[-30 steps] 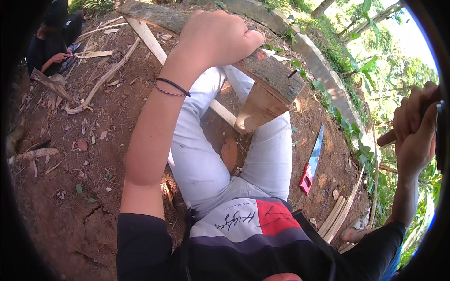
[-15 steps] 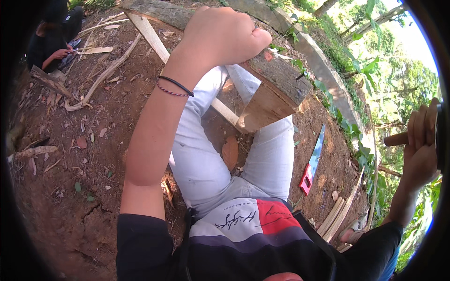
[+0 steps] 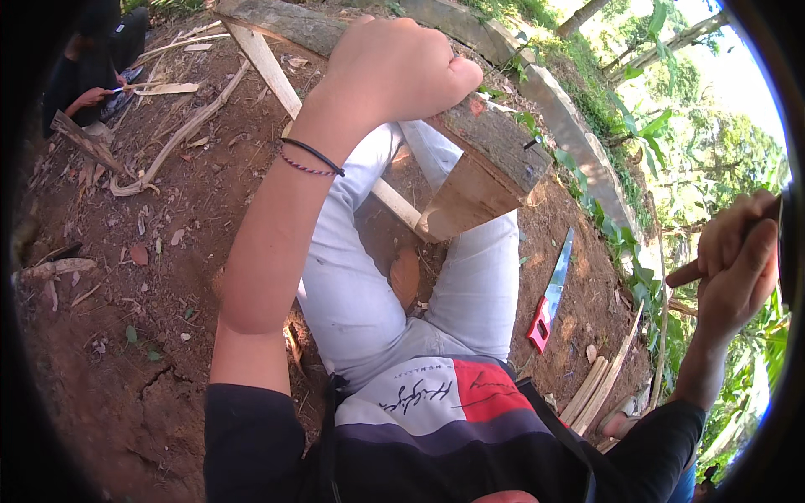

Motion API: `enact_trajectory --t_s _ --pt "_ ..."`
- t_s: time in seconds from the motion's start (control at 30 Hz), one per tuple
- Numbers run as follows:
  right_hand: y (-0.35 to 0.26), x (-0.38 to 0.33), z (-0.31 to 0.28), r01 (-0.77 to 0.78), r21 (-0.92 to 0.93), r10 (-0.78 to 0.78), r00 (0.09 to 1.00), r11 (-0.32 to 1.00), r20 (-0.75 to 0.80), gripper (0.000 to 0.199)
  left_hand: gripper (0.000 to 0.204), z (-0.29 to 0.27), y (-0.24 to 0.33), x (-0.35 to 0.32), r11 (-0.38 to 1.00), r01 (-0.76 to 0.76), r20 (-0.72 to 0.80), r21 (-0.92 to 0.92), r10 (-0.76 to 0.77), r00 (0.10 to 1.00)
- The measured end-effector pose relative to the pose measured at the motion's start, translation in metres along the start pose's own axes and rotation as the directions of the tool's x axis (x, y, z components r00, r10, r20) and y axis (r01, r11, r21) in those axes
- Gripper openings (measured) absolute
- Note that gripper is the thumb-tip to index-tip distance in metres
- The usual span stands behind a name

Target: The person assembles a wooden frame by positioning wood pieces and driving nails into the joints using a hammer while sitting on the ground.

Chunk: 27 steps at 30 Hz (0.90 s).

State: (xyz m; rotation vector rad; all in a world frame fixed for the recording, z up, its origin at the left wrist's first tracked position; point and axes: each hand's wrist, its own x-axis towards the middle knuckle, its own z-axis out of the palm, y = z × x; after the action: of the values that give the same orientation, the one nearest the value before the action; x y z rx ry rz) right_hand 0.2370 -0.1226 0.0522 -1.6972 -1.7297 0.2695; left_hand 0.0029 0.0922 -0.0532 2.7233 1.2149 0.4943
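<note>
My left hand [image 3: 407, 71] is closed in a fist above a thick wooden beam [image 3: 285, 25], its fingers curled away so that what they hold, if anything, is hidden. The beam's cut end [image 3: 470, 197] faces me over my knees, and a short dark peg, like a nail [image 3: 531, 144], sticks up near that end. Raised at the far right, my right hand [image 3: 738, 256] is wrapped round a brown wooden handle [image 3: 686, 274]. The rest of that tool is cut off by the picture's dark rim.
A handsaw [image 3: 552, 293] with a red handle lies on the soil right of my leg, near thin wood strips [image 3: 591, 390]. A light slat [image 3: 264, 71] slants under the beam. At the upper left another person [image 3: 88, 84] holds a thin strip. A low wall [image 3: 566, 113] runs behind.
My right hand, with the handle, has turned and shifted slightly inward. My left hand stays in place over the beam. The whole view has shifted a little.
</note>
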Motion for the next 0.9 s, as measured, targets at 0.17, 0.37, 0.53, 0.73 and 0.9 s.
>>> enact_trajectory --t_s 0.17,0.37,0.53,0.73,0.9 --pt "0.001 0.003 0.012 0.04 -0.362 0.07 0.956 0.931 0.286 0.023 0.041 0.008 -0.003 0.0 0.999 -0.035 -0.13 -0.006 0.034 0.991" --pt "-0.002 -0.009 0.013 0.153 -0.337 -0.128 0.987 0.929 0.094 0.032 0.041 0.012 0.001 -0.001 0.998 -0.038 -0.073 -0.052 0.034 0.997" --pt "-0.015 -0.008 0.005 -0.005 0.208 -0.003 0.999 0.978 0.034 0.028 0.04 0.017 -0.006 0.003 0.995 -0.096 -0.063 0.041 0.098 0.993" --pt "-0.001 -0.007 0.01 -0.055 -0.086 0.057 0.998 0.995 0.013 0.029 0.035 0.018 -0.005 0.008 0.991 -0.108 -0.173 0.082 0.121 0.977" --pt "0.01 -0.015 0.025 0.137 -0.4 -0.073 0.983 0.906 0.171 0.026 0.035 0.024 0.0 0.007 0.999 -0.038 -0.179 0.029 0.042 0.983"
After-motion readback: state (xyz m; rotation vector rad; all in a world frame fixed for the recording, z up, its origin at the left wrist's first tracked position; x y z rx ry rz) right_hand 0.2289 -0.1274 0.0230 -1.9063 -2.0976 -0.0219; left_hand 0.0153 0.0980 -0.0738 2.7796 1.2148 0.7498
